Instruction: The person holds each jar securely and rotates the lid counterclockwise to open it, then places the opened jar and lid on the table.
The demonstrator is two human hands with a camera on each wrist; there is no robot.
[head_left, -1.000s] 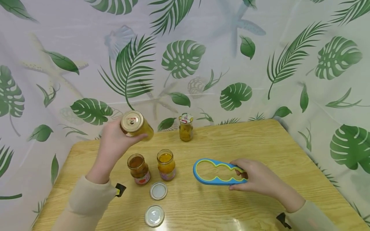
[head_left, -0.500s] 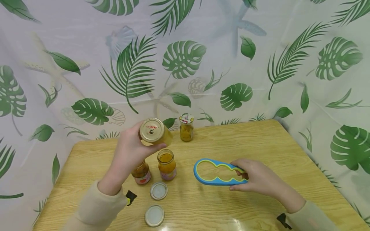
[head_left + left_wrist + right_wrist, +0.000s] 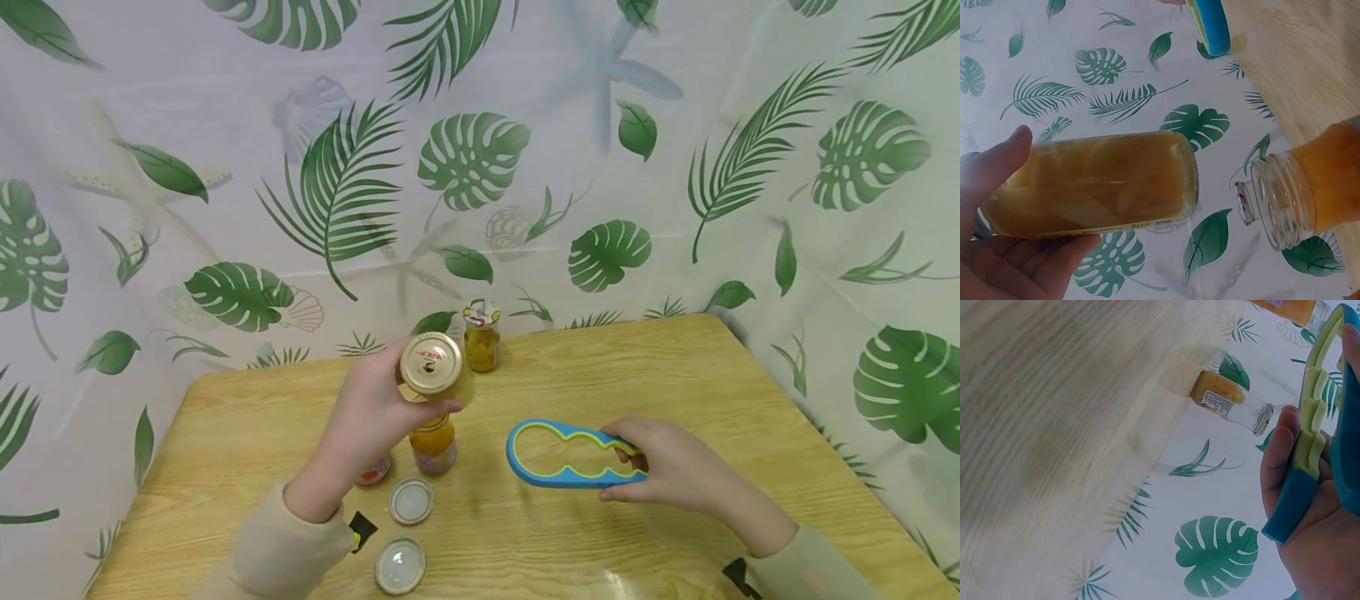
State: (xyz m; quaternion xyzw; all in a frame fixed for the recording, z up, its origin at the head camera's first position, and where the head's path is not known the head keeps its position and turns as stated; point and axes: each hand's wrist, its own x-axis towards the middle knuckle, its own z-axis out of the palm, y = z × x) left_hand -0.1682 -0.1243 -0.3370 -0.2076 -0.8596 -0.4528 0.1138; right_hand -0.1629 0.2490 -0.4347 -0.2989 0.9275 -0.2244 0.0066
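Note:
My left hand (image 3: 375,417) grips a glass jar (image 3: 1104,184) of pale yellow fruit, its gold lid (image 3: 431,363) towards the head camera. The jar is held above the table, in front of an open jar (image 3: 435,450) with orange contents. In the left wrist view that open jar's bare threaded neck (image 3: 1282,200) shows beside the held jar. My right hand (image 3: 667,462) holds one end of a blue and yellow-green jar opener (image 3: 555,481), with its widest loop pointing left. Nothing sits inside the opener's loops.
A second open jar (image 3: 372,473) is mostly hidden behind my left hand. Two loose lids (image 3: 411,501) lie inside-up on the wooden table (image 3: 600,542). At the back edge stands a lidded jar (image 3: 482,346), before a leaf-patterned cloth (image 3: 510,250).
My left hand has carried the lidded jar rightward and slightly down, and now covers much of the left open jar. The right hand and jar opener have stayed nearly still.

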